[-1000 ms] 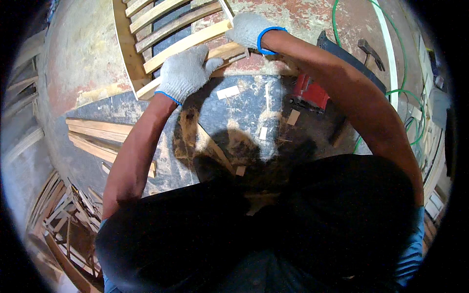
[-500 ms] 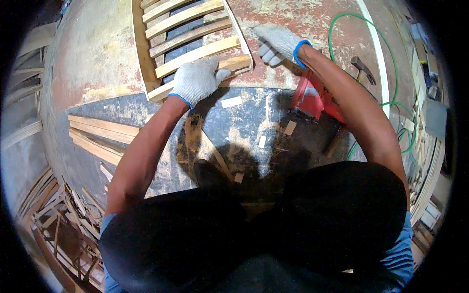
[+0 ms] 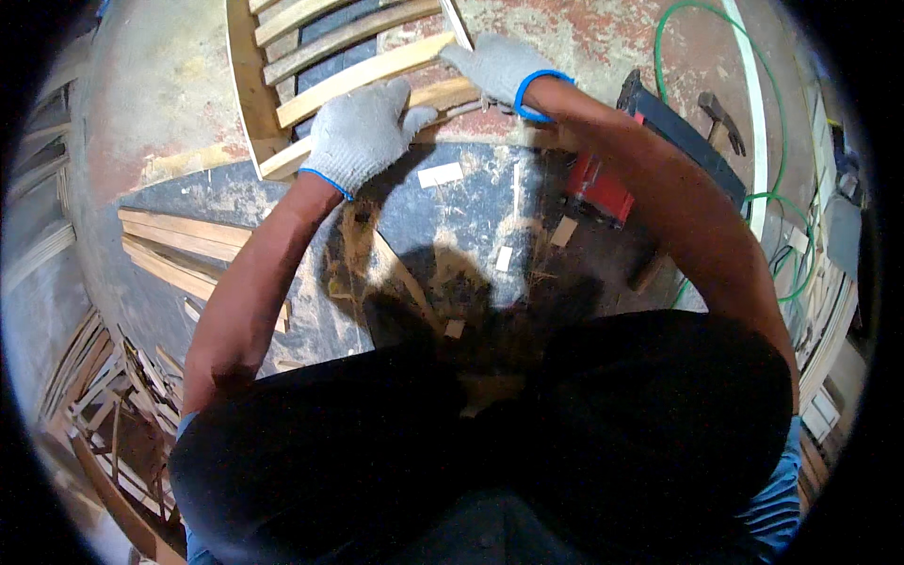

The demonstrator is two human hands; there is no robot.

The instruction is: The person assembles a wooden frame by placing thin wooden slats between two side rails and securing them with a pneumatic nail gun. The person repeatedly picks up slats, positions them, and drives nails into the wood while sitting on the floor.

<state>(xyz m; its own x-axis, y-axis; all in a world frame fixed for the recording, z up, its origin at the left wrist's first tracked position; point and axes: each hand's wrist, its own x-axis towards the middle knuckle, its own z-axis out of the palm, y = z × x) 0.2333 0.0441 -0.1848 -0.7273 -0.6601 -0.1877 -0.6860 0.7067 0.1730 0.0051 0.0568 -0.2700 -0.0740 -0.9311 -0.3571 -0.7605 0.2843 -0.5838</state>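
Your slatted wooden frame [image 3: 365,79] lies in the upper left and upper centre of the frame of view, its top end running out past the edge. Your left hand [image 3: 360,134], in a pale knitted glove with blue trim, rests palm down across the nearest slats; its thumb stands apart from the fingers, but how far that grip closes on the wood cannot be told. Your right hand [image 3: 493,72], gloved alike, is at the frame's right-hand corner, its fingertips by the slat ends; its underside is hidden, so you cannot tell whether that grip has hold of anything.

Right of centre, a red and dark tool [image 3: 600,191] lies partly behind your right forearm. Past it, in the upper right, are a hammer [image 3: 722,121], a green hose [image 3: 657,58] and a long white strip [image 3: 754,122]. Loose wooden strips [image 3: 179,228] lie at centre left, beyond your left forearm, and scrap wood [image 3: 121,400] is heaped in the lower left.
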